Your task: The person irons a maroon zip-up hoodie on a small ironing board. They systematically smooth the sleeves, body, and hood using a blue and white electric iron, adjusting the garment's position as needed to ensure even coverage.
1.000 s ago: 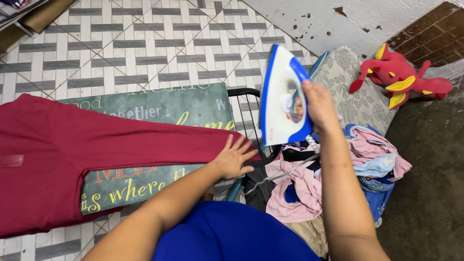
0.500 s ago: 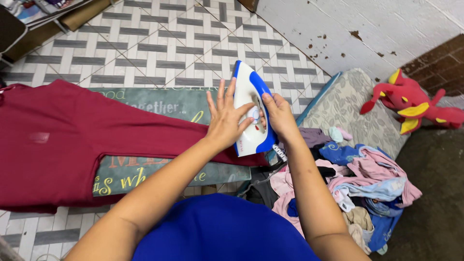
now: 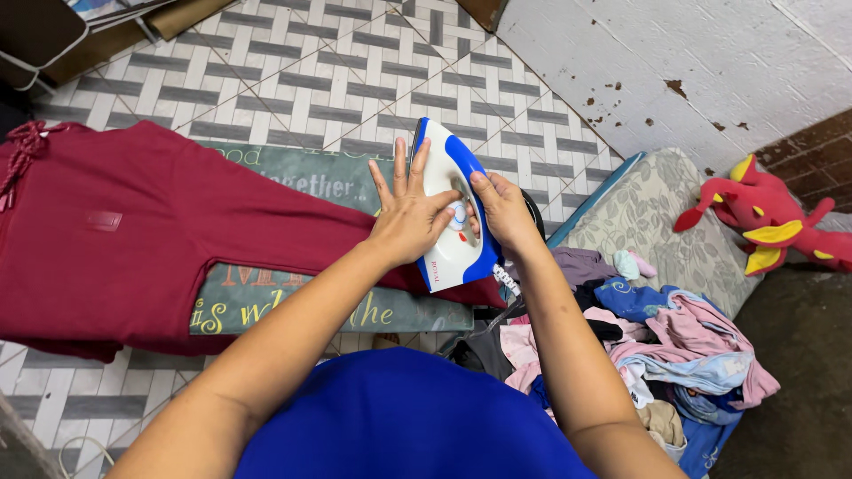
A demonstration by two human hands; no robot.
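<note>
Iron (image 3: 450,215) now stays clasped in right hand (image 3: 502,213), left hand (image 3: 410,215) still spread on it.

Blue-and-white plastic steam iron (image 3: 453,208) brought from the right over the dark red trousers (image 3: 169,235), left hand (image 3: 408,217) now lifted onto its side

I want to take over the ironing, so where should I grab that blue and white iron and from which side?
Probably by the blue handle arching along the top of the iron, coming from above at its rear end near the cord. The right hand already wraps it there, while the left hand lies flat on its white side. The iron is tilted over the red trousers.
</note>
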